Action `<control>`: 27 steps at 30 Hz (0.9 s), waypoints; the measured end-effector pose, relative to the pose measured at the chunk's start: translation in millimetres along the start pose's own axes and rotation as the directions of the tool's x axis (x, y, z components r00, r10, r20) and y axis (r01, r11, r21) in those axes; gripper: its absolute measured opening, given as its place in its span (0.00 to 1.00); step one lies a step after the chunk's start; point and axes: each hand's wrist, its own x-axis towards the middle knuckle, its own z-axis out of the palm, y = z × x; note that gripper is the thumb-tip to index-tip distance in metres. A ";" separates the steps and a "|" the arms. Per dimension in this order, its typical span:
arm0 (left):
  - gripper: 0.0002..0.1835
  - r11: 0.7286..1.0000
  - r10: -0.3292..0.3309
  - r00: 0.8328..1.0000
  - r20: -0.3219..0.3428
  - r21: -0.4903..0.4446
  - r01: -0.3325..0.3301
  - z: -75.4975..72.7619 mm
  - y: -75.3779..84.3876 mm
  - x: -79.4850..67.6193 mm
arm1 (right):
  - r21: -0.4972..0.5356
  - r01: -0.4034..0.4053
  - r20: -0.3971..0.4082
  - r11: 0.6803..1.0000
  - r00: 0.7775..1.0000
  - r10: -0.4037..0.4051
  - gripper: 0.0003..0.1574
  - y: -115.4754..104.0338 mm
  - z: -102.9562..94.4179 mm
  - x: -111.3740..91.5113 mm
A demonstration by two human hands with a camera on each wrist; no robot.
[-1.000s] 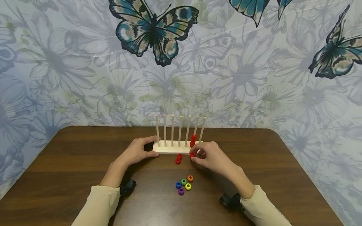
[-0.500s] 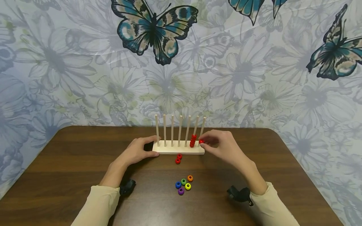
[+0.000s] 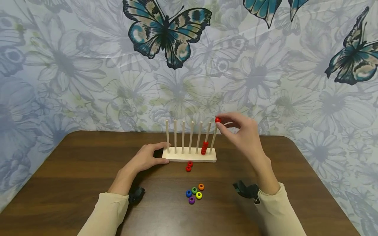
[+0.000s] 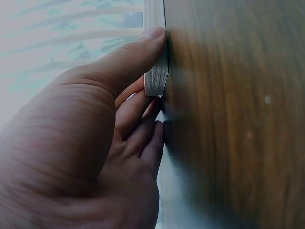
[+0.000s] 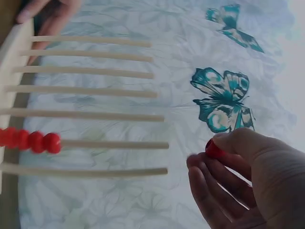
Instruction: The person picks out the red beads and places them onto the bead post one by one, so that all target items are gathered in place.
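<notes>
A pale wooden base (image 3: 189, 158) with a row of several upright pegs stands toward the table's back. My left hand (image 3: 145, 158) grips its left end, thumb on the front edge in the left wrist view. Between thumb and fingertips, my right hand (image 3: 243, 136) pinches a red bead (image 3: 217, 120). That bead is level with the top of the rightmost peg (image 3: 213, 141); the right wrist view shows it apart from the peg tips. A stack of red beads (image 5: 35, 141) sits low on the second peg from the right.
Two loose red beads (image 3: 188, 168) lie in front of the base. Nearer me is a cluster of orange (image 3: 201, 186), green, blue (image 3: 189, 193), yellow and purple beads (image 3: 191, 200). A patterned cloth with butterflies (image 3: 166, 32) hangs behind the table.
My right hand has picked up a red bead from the table before the base and carried it right and up to peg-top height. The left hand keeps its hold on the base.
</notes>
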 end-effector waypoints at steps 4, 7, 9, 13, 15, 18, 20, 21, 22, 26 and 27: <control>0.36 1.000 0.004 1.000 0.009 0.002 -0.004 1.1 0.1 0.8 | -0.021 0.040 -0.056 0.999 0.998 -0.041 0.12 0.6 7.4 9.2; 0.37 1.000 -0.001 1.000 0.014 -0.010 0.001 1.3 0.0 1.7 | -0.067 0.069 -0.039 0.995 0.997 -0.071 0.11 3.1 13.5 10.9; 0.37 1.000 -0.005 1.000 0.017 -0.012 0.005 1.0 0.3 2.2 | -0.098 0.077 -0.026 0.992 0.996 -0.080 0.11 4.9 16.4 10.6; 0.37 1.000 -0.006 1.000 0.015 -0.006 0.006 0.2 0.1 4.1 | -0.118 0.063 -0.015 0.991 0.998 -0.065 0.11 7.8 19.5 9.5; 0.36 1.000 -0.002 1.000 0.012 0.005 0.002 0.1 -0.7 4.9 | -0.120 0.054 -0.011 0.991 0.998 -0.056 0.11 8.3 20.4 9.4; 0.36 1.000 -0.005 1.000 0.008 0.008 0.005 -0.2 -1.6 4.2 | -0.121 0.046 -0.003 0.992 0.999 -0.047 0.12 9.4 21.8 9.8; 0.36 1.000 -0.007 1.000 0.008 0.005 0.007 -0.6 -1.9 3.8 | -0.124 0.039 -0.001 0.992 0.999 -0.039 0.12 9.7 22.4 9.8; 0.36 1.000 -0.010 1.000 0.008 0.001 0.010 -0.8 -2.1 3.5 | -0.125 0.036 -0.002 0.991 0.999 -0.036 0.12 10.1 22.6 9.9; 0.36 1.000 -0.012 1.000 0.009 -0.004 0.012 -1.0 -1.9 3.3 | -0.123 0.034 -0.002 0.992 0.999 -0.034 0.12 10.5 22.9 9.9; 0.36 1.000 -0.004 1.000 0.009 -0.006 0.004 -1.5 -2.2 3.6 | -0.120 0.035 0.010 0.992 0.999 -0.034 0.12 11.8 24.6 10.1; 0.36 1.000 -0.005 1.000 0.010 -0.005 0.005 -1.6 -2.3 3.6 | -0.122 0.036 0.020 0.992 0.999 -0.034 0.12 12.4 25.3 10.1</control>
